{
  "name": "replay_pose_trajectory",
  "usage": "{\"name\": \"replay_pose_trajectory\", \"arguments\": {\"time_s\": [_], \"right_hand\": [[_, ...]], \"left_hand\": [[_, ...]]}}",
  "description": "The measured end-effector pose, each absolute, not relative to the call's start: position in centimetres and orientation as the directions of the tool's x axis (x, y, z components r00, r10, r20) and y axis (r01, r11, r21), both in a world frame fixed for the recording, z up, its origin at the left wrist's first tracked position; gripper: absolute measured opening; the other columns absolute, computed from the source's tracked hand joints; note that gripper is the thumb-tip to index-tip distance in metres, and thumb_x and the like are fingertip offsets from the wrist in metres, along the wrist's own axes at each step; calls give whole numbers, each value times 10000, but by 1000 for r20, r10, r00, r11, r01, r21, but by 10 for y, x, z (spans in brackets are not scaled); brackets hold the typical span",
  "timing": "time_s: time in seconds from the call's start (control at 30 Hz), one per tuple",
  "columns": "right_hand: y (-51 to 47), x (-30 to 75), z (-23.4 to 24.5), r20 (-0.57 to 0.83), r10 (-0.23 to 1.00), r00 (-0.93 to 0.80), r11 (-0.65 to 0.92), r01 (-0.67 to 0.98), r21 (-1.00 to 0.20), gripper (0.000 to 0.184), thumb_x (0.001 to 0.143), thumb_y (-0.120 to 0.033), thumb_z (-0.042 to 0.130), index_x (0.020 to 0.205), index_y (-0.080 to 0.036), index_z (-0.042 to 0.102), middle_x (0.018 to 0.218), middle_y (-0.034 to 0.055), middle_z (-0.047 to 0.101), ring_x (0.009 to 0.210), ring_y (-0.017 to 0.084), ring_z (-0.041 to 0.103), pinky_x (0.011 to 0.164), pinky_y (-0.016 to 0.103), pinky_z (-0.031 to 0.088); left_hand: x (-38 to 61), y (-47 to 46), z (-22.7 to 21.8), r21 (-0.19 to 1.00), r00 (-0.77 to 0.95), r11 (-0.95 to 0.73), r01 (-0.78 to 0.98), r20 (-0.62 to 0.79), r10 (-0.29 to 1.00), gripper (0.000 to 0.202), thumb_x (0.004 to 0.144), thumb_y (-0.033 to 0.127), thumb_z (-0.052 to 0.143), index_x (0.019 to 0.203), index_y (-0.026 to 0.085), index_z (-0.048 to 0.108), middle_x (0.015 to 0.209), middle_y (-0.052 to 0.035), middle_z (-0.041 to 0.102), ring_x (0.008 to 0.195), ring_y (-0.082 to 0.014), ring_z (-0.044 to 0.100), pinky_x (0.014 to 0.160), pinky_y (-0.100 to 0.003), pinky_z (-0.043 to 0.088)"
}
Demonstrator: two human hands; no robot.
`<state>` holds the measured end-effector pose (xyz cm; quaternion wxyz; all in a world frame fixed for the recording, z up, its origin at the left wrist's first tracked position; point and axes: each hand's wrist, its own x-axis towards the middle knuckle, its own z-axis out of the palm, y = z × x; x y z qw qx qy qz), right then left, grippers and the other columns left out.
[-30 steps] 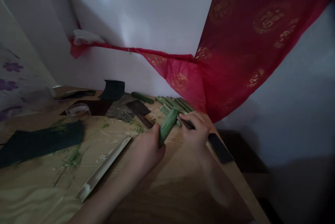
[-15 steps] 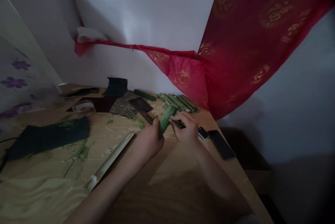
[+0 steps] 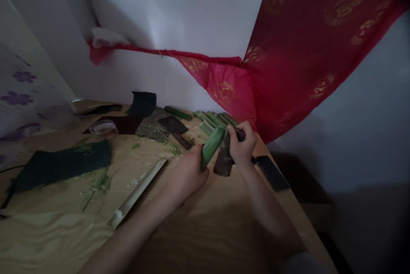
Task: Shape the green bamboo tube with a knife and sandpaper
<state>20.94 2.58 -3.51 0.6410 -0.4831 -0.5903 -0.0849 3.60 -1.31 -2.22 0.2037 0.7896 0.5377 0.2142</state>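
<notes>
My left hand [image 3: 187,175] is closed round the lower end of a green bamboo piece [image 3: 212,145], which slants up and to the right above the wooden table [image 3: 205,231]. My right hand [image 3: 242,143] grips the handle of a dark broad-bladed knife [image 3: 224,158], whose blade hangs down right beside the bamboo piece. Behind both hands lies a row of several green bamboo sticks [image 3: 215,119].
A split pale bamboo strip [image 3: 137,192] lies left of my arm. Dark cloth [image 3: 60,163], a second cleaver [image 3: 174,126], a clear round dish [image 3: 103,127] and green shavings sit further left. A phone [image 3: 272,173] lies at the right edge. Red cloth [image 3: 288,51] hangs behind.
My right hand has lifted and turned, so the knife's dark blade now shows hanging beside the bamboo piece. My left hand has raised the bamboo piece slightly.
</notes>
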Motion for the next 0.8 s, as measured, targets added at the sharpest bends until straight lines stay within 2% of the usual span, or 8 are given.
{"name": "replay_pose_trajectory", "arguments": {"time_s": [0.07,0.13,0.23,0.33,0.53,0.67,0.73,0.8], "right_hand": [[25,205,-39,828,479,289,526,661,-535,279,879,-324,658,698,-230,467,580,-68,468,540,119,484,558,241,416],[24,202,-42,827,488,278,556,631,-541,214,864,-309,679,766,-223,509,634,-52,533,574,123,537,573,237,444],[27,205,-42,828,437,352,591,582,-559,163,857,-289,691,874,-214,547,725,-18,597,641,140,607,612,249,494],[28,208,-41,831,353,430,586,590,-555,160,863,-271,686,818,-217,543,699,-20,573,625,138,589,597,251,492],[17,201,-37,876,343,338,633,606,-482,129,872,-255,683,822,-208,573,724,-17,600,656,134,597,617,255,496],[8,210,-25,872,255,417,618,623,-479,148,876,-282,681,816,-207,569,717,-24,571,635,126,584,595,253,489],[3,214,-23,909,231,346,619,669,-412,134,865,-284,698,843,-213,587,734,-15,599,649,134,609,604,260,505],[1,214,-24,959,236,157,620,735,-273,120,847,-268,722,880,-224,615,741,-5,653,647,143,639,607,262,520]], "left_hand": [[36,-13,-23,556,325,-331,762,113,939,302,742,139,554,1036,184,501,858,-109,696,834,-288,687,633,-303,389],[38,-14,-23,551,307,-310,775,102,946,287,738,149,553,1018,181,495,845,-114,694,812,-294,684,621,-310,380],[41,-18,-21,575,304,-311,757,112,946,281,752,162,550,1026,181,492,861,-120,695,825,-292,682,629,-313,390],[44,-23,-19,610,311,-323,723,130,942,309,751,155,553,1055,178,498,876,-113,693,857,-287,682,654,-310,411],[36,-18,-17,694,306,-299,655,118,945,240,744,192,587,969,203,505,801,-49,663,776,-240,672,605,-278,408],[30,-11,-18,717,287,-263,646,92,954,278,747,197,589,1016,218,522,829,-34,674,743,-216,675,586,-265,412],[30,-9,-19,710,266,-247,659,87,960,309,739,169,574,1039,221,521,823,-29,675,719,-209,672,584,-265,413],[31,-11,-18,703,289,-256,664,75,954,292,740,163,568,1023,216,517,807,-29,670,710,-208,670,591,-268,419]]}}
